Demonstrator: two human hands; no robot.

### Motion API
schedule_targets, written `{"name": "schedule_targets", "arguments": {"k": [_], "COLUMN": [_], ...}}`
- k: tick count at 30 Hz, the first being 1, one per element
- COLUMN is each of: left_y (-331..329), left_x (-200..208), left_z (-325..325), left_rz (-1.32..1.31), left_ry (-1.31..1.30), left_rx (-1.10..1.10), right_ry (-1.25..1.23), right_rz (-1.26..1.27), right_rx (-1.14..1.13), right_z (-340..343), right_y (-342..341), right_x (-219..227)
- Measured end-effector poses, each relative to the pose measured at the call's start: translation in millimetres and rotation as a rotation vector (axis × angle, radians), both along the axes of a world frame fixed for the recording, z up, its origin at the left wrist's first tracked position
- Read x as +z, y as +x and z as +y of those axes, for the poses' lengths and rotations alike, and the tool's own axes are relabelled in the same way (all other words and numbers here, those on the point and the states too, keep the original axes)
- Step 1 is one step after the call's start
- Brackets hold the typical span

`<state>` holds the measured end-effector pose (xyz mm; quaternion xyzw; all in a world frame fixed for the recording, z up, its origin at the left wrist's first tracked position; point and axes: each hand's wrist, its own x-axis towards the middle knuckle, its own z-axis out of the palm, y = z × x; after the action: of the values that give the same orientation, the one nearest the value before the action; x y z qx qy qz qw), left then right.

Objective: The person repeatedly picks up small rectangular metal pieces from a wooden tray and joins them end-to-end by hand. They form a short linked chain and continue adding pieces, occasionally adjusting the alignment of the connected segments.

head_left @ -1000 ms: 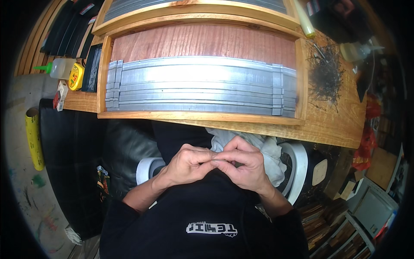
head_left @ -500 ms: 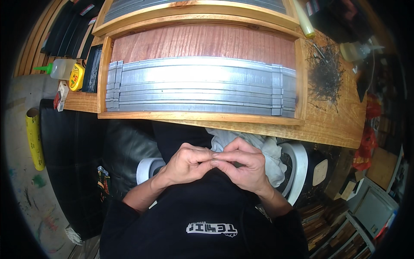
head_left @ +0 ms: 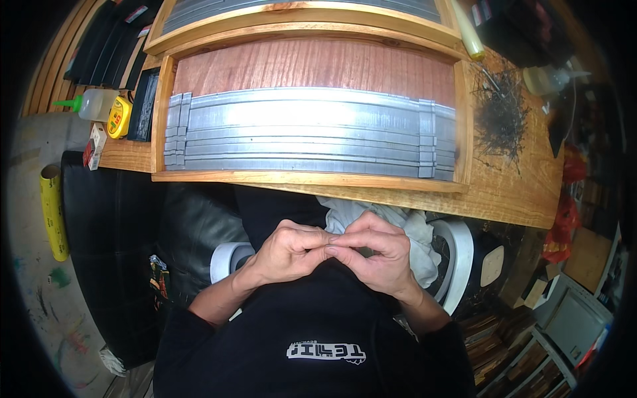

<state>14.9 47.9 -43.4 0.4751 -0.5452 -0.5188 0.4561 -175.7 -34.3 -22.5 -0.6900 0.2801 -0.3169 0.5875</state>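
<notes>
Both hands are together just below the middle of the frame, fingertips meeting in front of a dark top [head_left: 312, 305]. The left hand [head_left: 288, 251] has its thumb and bent forefinger pinched close, and the right hand [head_left: 385, 255] comes in from the other side with a narrow grip, thumb and forefinger tips right up against the left's. Can't tell if there's something small in there, the fingers cover it.

Compared with a second ago, honestly not much is different. The pinch is in the same spot, but the right knuckles sit a hair further right. The left end of the tray also shows up a touch further right, so that could just be the view shifting.

Going outward, a crumpled pale cloth [head_left: 418, 242] is just behind the right hand. Above that, the wooden tray [head_left: 305, 177] sits on the worktop [head_left: 511, 199] at upper middle, well apart from the fingers. Silvery metal strips [head_left: 298, 132] lie lengthwise in it, with reddish wood showing along the far side. A second tray [head_left: 298, 14] is cut off by the top edge. Upper right has a tangled dark heap [head_left: 501, 116]; upper left, a yellow tape measure [head_left: 119, 117] beside a green-tipped bottle [head_left: 96, 105].
</notes>
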Motion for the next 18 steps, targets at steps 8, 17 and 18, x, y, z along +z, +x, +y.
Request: {"name": "schedule_targets", "arguments": {"k": [8, 17, 18], "left_y": [-1.7, -1.3, -1.4], "left_x": [1.9, 2.7, 3.0], "left_z": [-1.6, -2.0, -2.1], "left_rz": [0.031, 0.028, 0.026], "left_ry": [-0.013, -0.026, -0.027], "left_rx": [0.022, 0.027, 0.029], "right_ry": [-0.002, -0.007, -0.01], "right_rz": [-0.001, 0.008, 0.008], "right_rx": [0.0, 0.001, 0.001], "right_z": [-1.2, -3.2, -3.4], "right_y": [-0.2, 0.0, 0.2], "right_x": [1.3, 3.1, 3.2]}}
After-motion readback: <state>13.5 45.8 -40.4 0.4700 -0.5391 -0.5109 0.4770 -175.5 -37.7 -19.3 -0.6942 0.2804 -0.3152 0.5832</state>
